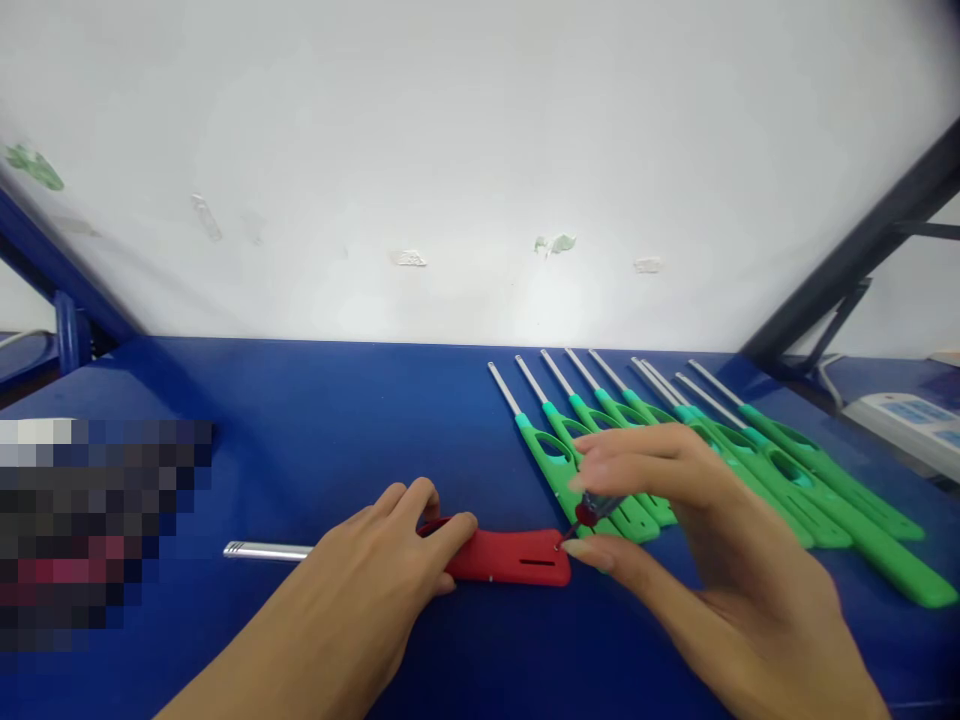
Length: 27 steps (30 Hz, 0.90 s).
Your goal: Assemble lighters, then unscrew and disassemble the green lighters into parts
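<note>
A red long-necked gas lighter [510, 556] lies flat on the blue table, its silver tube pointing left. My left hand [397, 565] is closed around the middle of it, covering the trigger area. Between the thumb and fingers of my right hand [697, 540] is a small screwdriver [587, 512] with a red and clear handle, mostly hidden by the fingers. Its thin tip meets the red handle near the right end, beside a dark slot. Just behind my right hand lie several green gas lighters [559, 470], partly covered by it.
The blue table [330, 420] runs back to a white wall [450, 150] with torn bits of tape on it. A pixelated dark patch covers the left side. At the right, past a dark metal support [847, 240], sits a white device [907, 420].
</note>
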Tool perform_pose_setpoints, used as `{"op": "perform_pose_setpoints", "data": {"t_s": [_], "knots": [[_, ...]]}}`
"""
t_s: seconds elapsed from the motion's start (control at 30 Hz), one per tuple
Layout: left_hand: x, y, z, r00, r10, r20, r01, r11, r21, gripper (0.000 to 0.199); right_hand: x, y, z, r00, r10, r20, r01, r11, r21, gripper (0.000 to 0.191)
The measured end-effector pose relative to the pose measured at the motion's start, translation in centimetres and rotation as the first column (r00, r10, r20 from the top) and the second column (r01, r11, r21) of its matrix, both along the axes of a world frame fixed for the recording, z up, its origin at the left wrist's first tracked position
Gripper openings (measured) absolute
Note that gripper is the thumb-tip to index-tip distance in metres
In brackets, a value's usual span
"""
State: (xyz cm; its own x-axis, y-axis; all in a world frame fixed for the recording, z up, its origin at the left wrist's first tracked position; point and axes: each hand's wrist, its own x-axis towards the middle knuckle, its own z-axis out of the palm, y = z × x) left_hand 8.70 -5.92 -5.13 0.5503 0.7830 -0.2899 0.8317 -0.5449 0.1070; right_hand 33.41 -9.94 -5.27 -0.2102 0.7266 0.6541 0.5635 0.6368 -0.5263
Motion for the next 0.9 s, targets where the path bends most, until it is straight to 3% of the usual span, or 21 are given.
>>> {"op": "perform_pose_setpoints", "data": {"t_s": [0.1,0.23,0.5,0.7,0.77,0.9], "knots": [[-0.1,-0.2,-0.2,1.000,0.001,-0.004,-0.001,1.000,0.002,0.043,0.0,0.0,-0.1,1.000,0.003,-0.022,-0.003,1.000,0.012,0.038],[-0.1,-0.2,-0.1,1.000,-0.002,-0.015,0.002,1.000,-0.003,0.044,-0.2,-0.1,0.3,0.996,-0.037,0.077,0.040,0.998,-0.041,0.047],[0.2,0.0,0.4,0.999,0.016,-0.035,-0.018,0.999,-0.047,0.044,-0.1,0.0,-0.1,1.000,0.011,-0.018,-0.011,1.000,0.000,0.033],[0.2,0.0,0.2,1.000,0.008,-0.026,-0.009,1.000,-0.025,0.043,-0.3,-0.7,-0.5,0.995,-0.018,-0.095,0.013,0.999,-0.050,0.057],[0.2,0.1,0.2,1.000,0.007,-0.022,-0.008,1.000,-0.023,0.043,-0.3,-1.0,-0.3,0.991,-0.089,-0.096,0.085,0.995,-0.044,0.053],[0.2,0.0,0.4,1.000,0.017,-0.022,-0.018,1.000,-0.018,0.043,-0.2,-0.9,0.3,0.981,-0.187,0.058,0.190,0.981,-0.050,0.029]]}}
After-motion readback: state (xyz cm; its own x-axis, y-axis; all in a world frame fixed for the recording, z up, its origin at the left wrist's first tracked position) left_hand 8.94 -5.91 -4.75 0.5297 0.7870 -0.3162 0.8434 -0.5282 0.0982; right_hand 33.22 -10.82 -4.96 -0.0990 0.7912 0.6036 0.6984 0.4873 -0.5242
